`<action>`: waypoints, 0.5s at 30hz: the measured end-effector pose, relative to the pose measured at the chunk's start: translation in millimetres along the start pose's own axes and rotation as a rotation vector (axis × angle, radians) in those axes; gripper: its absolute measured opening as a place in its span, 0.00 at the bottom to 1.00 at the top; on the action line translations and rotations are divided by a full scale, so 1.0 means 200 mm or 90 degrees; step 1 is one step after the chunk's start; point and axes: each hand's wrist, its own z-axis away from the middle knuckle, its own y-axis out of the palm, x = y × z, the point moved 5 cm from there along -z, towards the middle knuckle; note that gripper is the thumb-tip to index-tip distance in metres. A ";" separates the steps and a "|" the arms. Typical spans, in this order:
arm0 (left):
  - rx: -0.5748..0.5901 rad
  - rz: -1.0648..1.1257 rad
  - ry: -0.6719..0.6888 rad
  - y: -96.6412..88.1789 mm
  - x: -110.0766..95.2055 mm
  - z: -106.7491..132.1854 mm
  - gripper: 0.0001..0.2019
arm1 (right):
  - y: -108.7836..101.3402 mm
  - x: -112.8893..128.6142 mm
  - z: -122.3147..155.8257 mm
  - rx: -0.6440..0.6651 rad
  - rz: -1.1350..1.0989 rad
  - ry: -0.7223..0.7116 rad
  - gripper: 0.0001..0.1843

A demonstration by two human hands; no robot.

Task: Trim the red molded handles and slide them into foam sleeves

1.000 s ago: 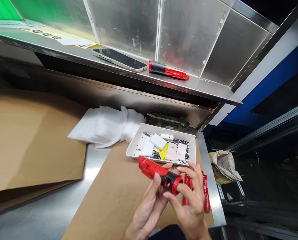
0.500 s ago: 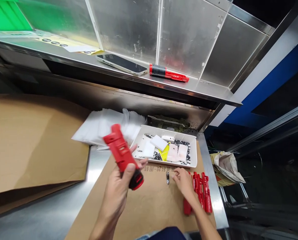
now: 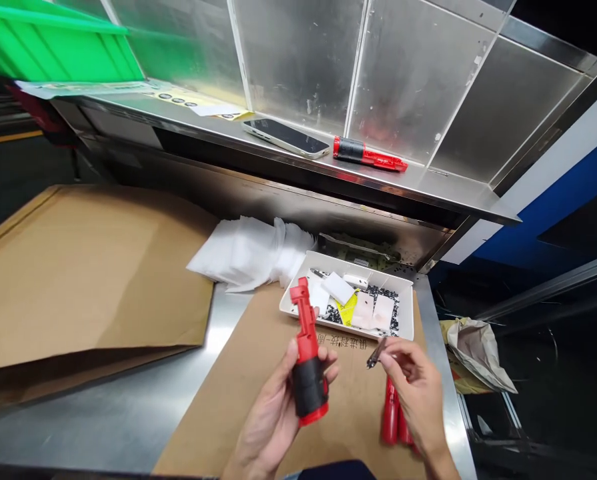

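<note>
My left hand [image 3: 275, 407] is closed around a red plastic housing with a black sleeve [image 3: 309, 387], held upright above the cardboard. Between the thumb and fingers of my right hand [image 3: 421, 387] is a small shiny nail clipper [image 3: 377, 353], tilted and apart from the housing. Several more red plastic housings [image 3: 391, 417] lie on the cardboard sheet [image 3: 258, 353], partly hidden beneath my right hand. Just beyond both hands stands a white tray [image 3: 407, 313] with small dark parts, white blocks and a yellow piece in it.
On the metal shelf above lie a phone [image 3: 285, 137] and another red and black housing [image 3: 371, 157]. White foam sheets [image 3: 243, 253] sit left of the tray, beside a large cardboard box [image 3: 98, 267]. An open bag [image 3: 478, 353] stands off the table's right edge.
My right hand has picked up the nail clipper from the cardboard and lifted it. My left hand has turned the housing more upright, its black sleeve now facing me. The view has shifted left.
</note>
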 end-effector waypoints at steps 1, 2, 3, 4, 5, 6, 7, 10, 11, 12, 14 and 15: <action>0.004 0.012 -0.012 0.00 0.02 0.01 0.15 | -0.03 0.08 0.03 -0.027 -0.050 -0.007 0.15; 0.016 0.026 -0.023 0.00 0.03 0.02 0.15 | -0.05 0.15 0.06 -0.057 -0.103 -0.018 0.19; 0.036 0.038 -0.035 0.01 0.04 0.03 0.15 | -0.06 0.22 0.10 -0.085 -0.156 -0.035 0.22; 0.059 0.044 -0.045 0.01 0.05 0.04 0.12 | -0.05 0.28 0.13 -0.108 -0.202 -0.056 0.21; 0.082 0.039 -0.053 0.02 0.05 0.06 0.11 | -0.04 0.33 0.16 -0.124 -0.235 -0.077 0.18; 0.101 0.028 -0.058 0.03 0.05 0.08 0.11 | -0.03 0.37 0.19 -0.133 -0.246 -0.097 0.15; 0.112 0.013 -0.059 0.04 0.05 0.10 0.13 | -0.02 0.40 0.21 -0.138 -0.242 -0.115 0.13; 0.093 -0.018 -0.039 0.09 0.04 0.15 0.13 | 0.00 0.42 0.26 -0.156 -0.163 -0.150 0.14; 0.080 -0.014 -0.030 0.10 0.05 0.16 0.14 | 0.00 0.41 0.27 -0.161 -0.132 -0.165 0.15; 0.068 -0.009 -0.022 0.12 0.05 0.17 0.15 | 0.00 0.41 0.28 -0.166 -0.108 -0.181 0.15; 0.060 0.004 -0.016 0.13 0.06 0.18 0.18 | 0.00 0.40 0.30 -0.174 -0.087 -0.213 0.15; 0.064 0.009 -0.019 0.14 0.07 0.18 0.18 | 0.00 0.40 0.31 -0.181 -0.082 -0.222 0.14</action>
